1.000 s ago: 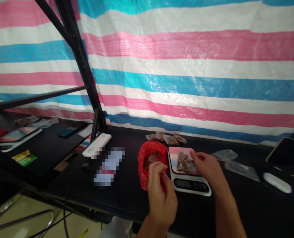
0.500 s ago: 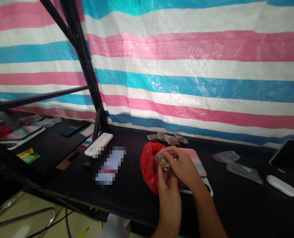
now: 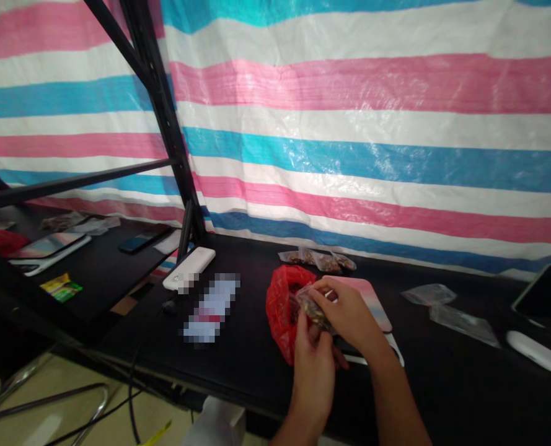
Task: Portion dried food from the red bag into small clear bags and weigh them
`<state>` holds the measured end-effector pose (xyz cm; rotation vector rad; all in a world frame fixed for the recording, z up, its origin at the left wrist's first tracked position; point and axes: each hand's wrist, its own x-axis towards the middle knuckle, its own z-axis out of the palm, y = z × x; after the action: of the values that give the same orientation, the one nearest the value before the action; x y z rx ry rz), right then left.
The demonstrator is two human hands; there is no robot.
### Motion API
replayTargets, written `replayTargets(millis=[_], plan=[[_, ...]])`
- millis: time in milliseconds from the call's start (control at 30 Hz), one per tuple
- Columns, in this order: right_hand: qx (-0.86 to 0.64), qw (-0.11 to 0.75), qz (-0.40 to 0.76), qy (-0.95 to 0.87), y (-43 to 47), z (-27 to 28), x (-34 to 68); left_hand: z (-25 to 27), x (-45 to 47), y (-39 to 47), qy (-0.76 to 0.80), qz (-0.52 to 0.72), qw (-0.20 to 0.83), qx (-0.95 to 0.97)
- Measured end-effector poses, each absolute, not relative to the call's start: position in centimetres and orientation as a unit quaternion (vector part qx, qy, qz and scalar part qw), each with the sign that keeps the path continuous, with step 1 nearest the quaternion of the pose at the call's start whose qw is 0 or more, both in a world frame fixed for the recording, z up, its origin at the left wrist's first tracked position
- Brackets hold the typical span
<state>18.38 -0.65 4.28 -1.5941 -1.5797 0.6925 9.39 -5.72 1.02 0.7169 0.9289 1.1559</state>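
Observation:
A small clear plastic bag (image 3: 314, 311) with brownish-green dried pieces inside is gripped between both hands. My left hand (image 3: 313, 359) holds it from below, its fingers curled around the lower side. My right hand (image 3: 352, 310) pinches the upper part with thumb and fingers. Just left of the hands, an open red plastic bag (image 3: 279, 316) sits on the black table; its contents are mostly hidden. Partly behind my right hand lies a flat device that looks like a kitchen scale (image 3: 365, 297), with a pink-and-blue top and a white base.
Several filled small bags (image 3: 326, 261) lie at the back. Flat clear bags (image 3: 463, 323), a white oval object (image 3: 534, 351) and a dark-screened device (image 3: 547, 300) are on the right. A white power bank (image 3: 189, 268) and a blurred sheet (image 3: 212, 308) lie left, beside a black metal frame (image 3: 177, 155).
The small bag has tilted and moved slightly down in my hands. More of the red bag's opening shows now. The whole view has shifted a little.

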Motion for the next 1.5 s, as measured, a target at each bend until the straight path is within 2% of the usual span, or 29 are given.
replayTargets(millis=[533, 700, 800, 967, 1067, 1167, 1233, 1333, 1433, 1500], plan=[[-0.576, 0.371, 0.324, -0.653, -1.0, 4.4, 19.0, 1.2, 9.3, -6.2, 0.419, 0.489, 0.682, 0.347], [-0.574, 0.385, 0.301, -0.657, -1.1, 4.9, 19.3, 1.1, 9.2, -6.6, 0.423, 0.486, 0.671, 0.366], [-0.574, 0.409, 0.298, -0.643, -1.4, 5.1, 20.5, 0.9, 9.0, -6.6, 0.449, 0.499, 0.62, 0.406], [-0.595, 0.436, 0.288, -0.611, -2.5, 5.5, 23.4, 0.5, 8.7, -6.4, 0.47, 0.54, 0.432, 0.549], [-0.604, 0.433, 0.284, -0.606, -3.1, 5.5, 24.7, 0.6, 8.4, -6.5, 0.469, 0.524, 0.368, 0.608], [-0.639, 0.435, 0.288, -0.565, -3.0, 4.8, 25.8, 0.9, 8.1, -6.6, 0.477, 0.508, 0.34, 0.632], [-0.683, 0.424, 0.248, -0.54, -2.8, 4.0, 26.7, 1.1, 8.0, -6.6, 0.483, 0.502, 0.331, 0.637], [-0.751, 0.373, 0.165, -0.52, -2.4, 2.7, 28.2, 1.1, 7.9, -6.4, 0.487, 0.498, 0.328, 0.638], [-0.786, 0.325, 0.147, -0.504, -2.4, 2.2, 29.1, 0.7, 8.0, -6.2, 0.486, 0.501, 0.33, 0.635], [-0.795, 0.324, 0.142, -0.492, -2.5, 2.3, 29.3, 0.4, 8.1, -6.2, 0.484, 0.506, 0.323, 0.637]])
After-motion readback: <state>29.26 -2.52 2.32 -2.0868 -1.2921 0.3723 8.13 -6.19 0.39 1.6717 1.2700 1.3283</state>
